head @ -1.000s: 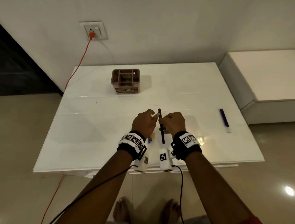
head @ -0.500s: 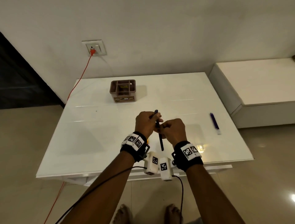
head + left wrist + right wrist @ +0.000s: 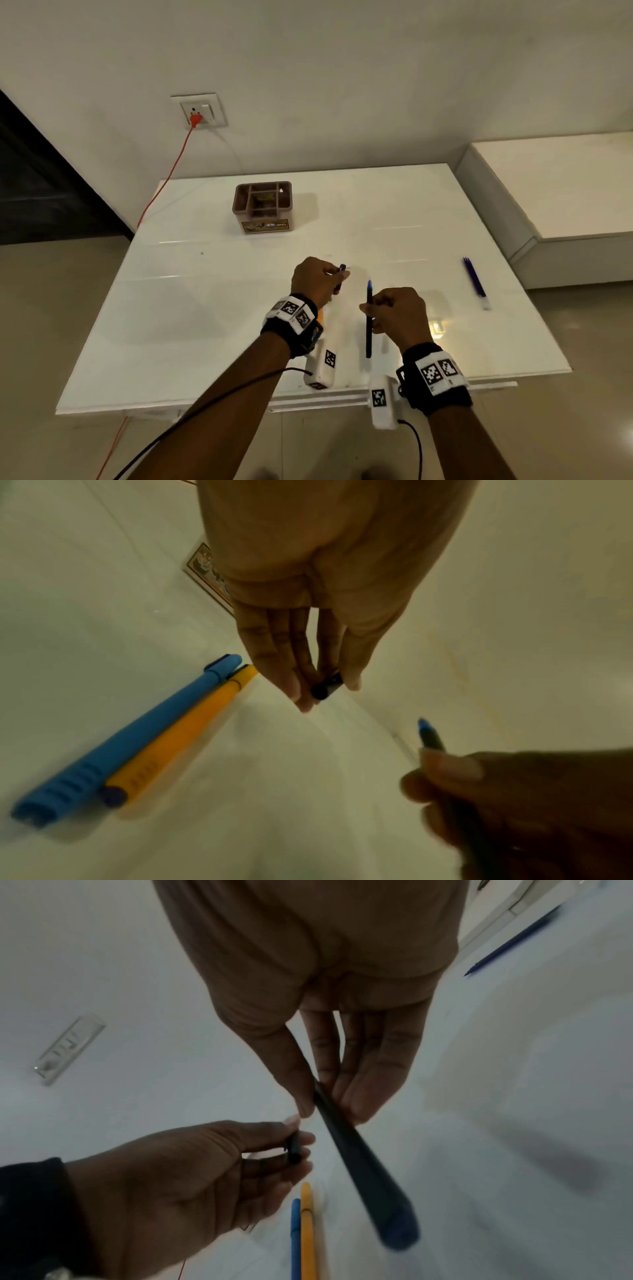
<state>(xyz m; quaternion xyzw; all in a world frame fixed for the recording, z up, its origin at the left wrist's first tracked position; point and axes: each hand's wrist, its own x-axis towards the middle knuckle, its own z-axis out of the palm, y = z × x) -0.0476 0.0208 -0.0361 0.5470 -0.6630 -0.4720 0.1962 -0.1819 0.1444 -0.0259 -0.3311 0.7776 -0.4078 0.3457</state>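
My right hand grips a dark pen upright above the white table; its blue tip is bare. In the right wrist view the pen runs out from between thumb and fingers. My left hand pinches the pen's small dark cap, seen between fingertips as cap and cap. The two hands are apart, cap to the left of the pen.
A blue pen and an orange pen lie side by side on the table under my left wrist. Another blue pen lies at the right. A brown compartment organiser stands at the back. An orange cord runs from the wall socket.
The hands were together on the capped pen. They have pulled apart: the left hand took the cap off to the left, the right hand keeps the pen. The head view tilted up.
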